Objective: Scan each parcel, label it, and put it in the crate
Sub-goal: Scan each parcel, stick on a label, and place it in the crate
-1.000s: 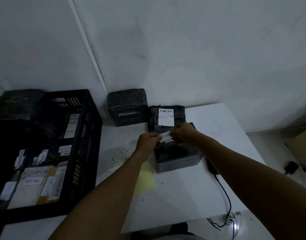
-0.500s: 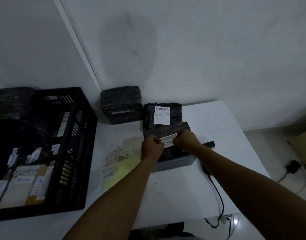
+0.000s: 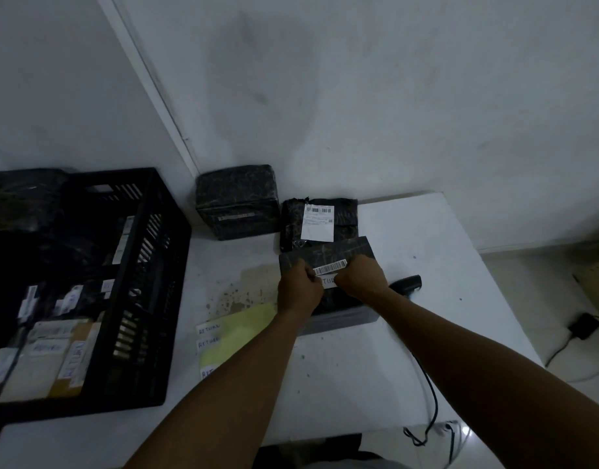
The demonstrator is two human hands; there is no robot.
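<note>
A black-wrapped parcel (image 3: 338, 255) lies on the white table (image 3: 410, 333) in front of me, with a barcode strip (image 3: 331, 266) on its top. My left hand (image 3: 300, 287) and my right hand (image 3: 359, 277) both pinch a white RETURN label (image 3: 328, 281) against the parcel's top, just below the barcode. The black plastic crate (image 3: 145, 299) stands at the left, with several labelled parcels inside. A black barcode scanner (image 3: 406, 284) lies to the right of the parcel, partly hidden by my right wrist.
Two more black parcels rest by the wall: a boxy one (image 3: 237, 201) and a flat one with a white shipping label (image 3: 320, 220). A yellow-green sheet of RETURN labels (image 3: 230, 333) lies left of my left forearm. The scanner cable (image 3: 430, 384) hangs off the table's front edge.
Both hands have lowered the RETURN label from above the parcel down onto its top, below the barcode. The view has shifted, so the label sheet shows more fully.
</note>
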